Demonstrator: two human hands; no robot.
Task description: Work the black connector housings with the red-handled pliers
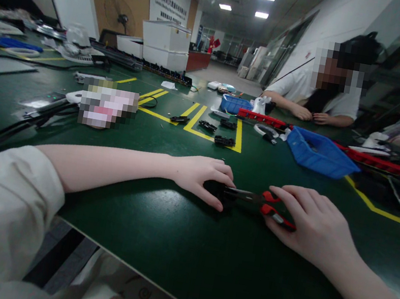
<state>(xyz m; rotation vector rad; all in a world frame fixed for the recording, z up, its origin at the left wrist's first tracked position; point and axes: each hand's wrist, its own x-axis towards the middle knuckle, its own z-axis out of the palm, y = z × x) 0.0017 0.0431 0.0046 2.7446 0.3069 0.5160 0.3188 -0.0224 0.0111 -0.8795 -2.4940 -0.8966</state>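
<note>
My left hand (pixel 202 178) is closed around a small black part (pixel 215 188), pressing it to the green table (pixel 167 247). Its fingers cover much of the part, so its kind is not clear. In my right hand (pixel 314 226) are red-handled pliers (pixel 270 211), their handles spread somewhat. The metal jaws point left and reach the black part; whether they grip it I cannot make out. Beyond my hands, several similar small black parts (pixel 224 141) lie in and beside a yellow-taped area.
A blue tray (pixel 319 152) stands at the right, with a smaller blue basket (pixel 236 105) farther back. Long red strips (pixel 263 118) lie behind them. Black cables (pixel 30 122) and a blurred pinkish object (pixel 109 107) are at the left. Another person (pixel 335 85) sits across the table.
</note>
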